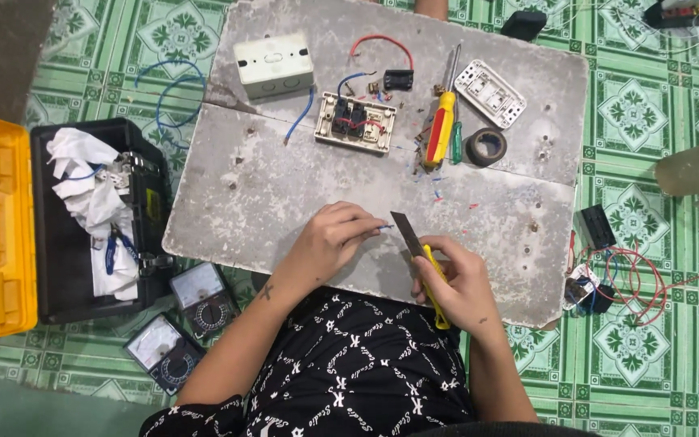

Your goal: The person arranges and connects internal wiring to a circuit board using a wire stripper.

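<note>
**Holding Knife and Wire Over the Bench**

Gripping one yellow-handled utility knife (pixel 422 263), the right hand (pixel 456 283) keeps its fingers closed around the handle. The blade's long axis runs diagonally, tip pointing up-left. The left hand (pixel 329 239) pinches one thin blue wire (pixel 382 227) between closed fingers, just beside the blade tip. Two screwdrivers (pixel 442 125) lie on the bench (pixel 260 202); two multimeters (pixel 204 298) rest on the floor.
</note>
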